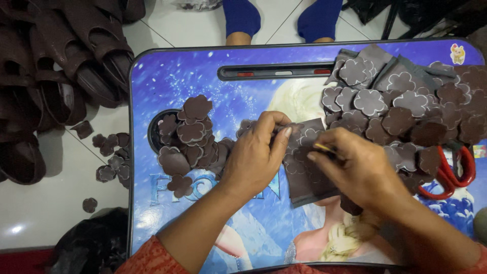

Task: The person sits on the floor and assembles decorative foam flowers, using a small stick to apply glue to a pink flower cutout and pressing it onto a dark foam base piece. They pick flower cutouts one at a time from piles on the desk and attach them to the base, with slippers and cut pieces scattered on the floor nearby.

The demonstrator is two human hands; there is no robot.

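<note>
Your left hand pinches the top edge of a dark brown sheet lying near the middle of the bench, fingers closed to keep it flat and steady. Your right hand is curled shut around a thin yellowish tool pressed to the sheet, probably a pencil. Cut flower shapes pile toward the left edge, out of the way; another heap fills the far right corner, above red scissors within reach.
</note>
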